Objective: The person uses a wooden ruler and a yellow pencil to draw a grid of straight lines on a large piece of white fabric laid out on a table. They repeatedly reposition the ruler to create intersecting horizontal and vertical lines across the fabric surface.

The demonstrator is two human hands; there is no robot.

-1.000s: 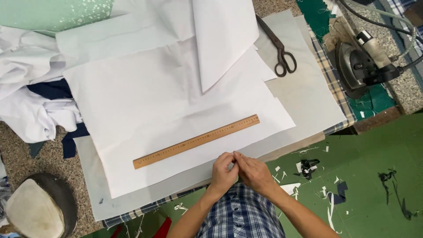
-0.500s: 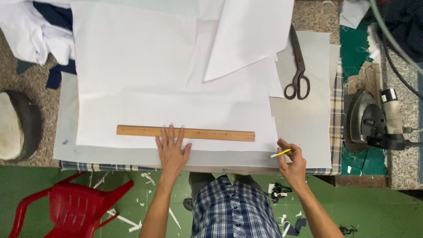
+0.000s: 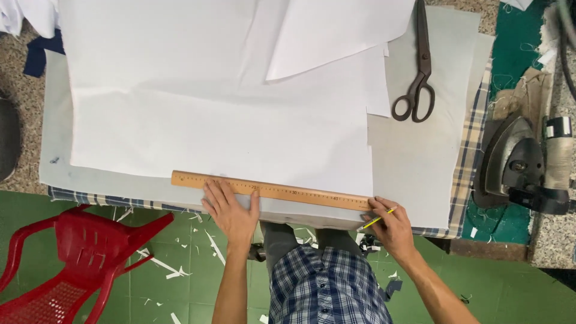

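A long wooden ruler [image 3: 300,193] lies along the near edge of a large white sheet [image 3: 210,120] on the grey-covered table [image 3: 420,156]. My left hand [image 3: 231,210] presses flat on the ruler's left part, fingers spread. My right hand [image 3: 391,225] is at the ruler's right end and pinches a short yellow pencil [image 3: 379,218], its tip close to the ruler's end.
Dark scissors [image 3: 418,72] lie at the back right of the table. A black iron [image 3: 516,165] rests on a stand to the right. A red plastic chair [image 3: 78,264] stands on the green floor at the left, among paper scraps. More white sheets overlap at the back.
The ruler has come nearer, down to the sheet's front edge, with my left hand still on it. My right hand with the pencil has moved to the ruler's right end.
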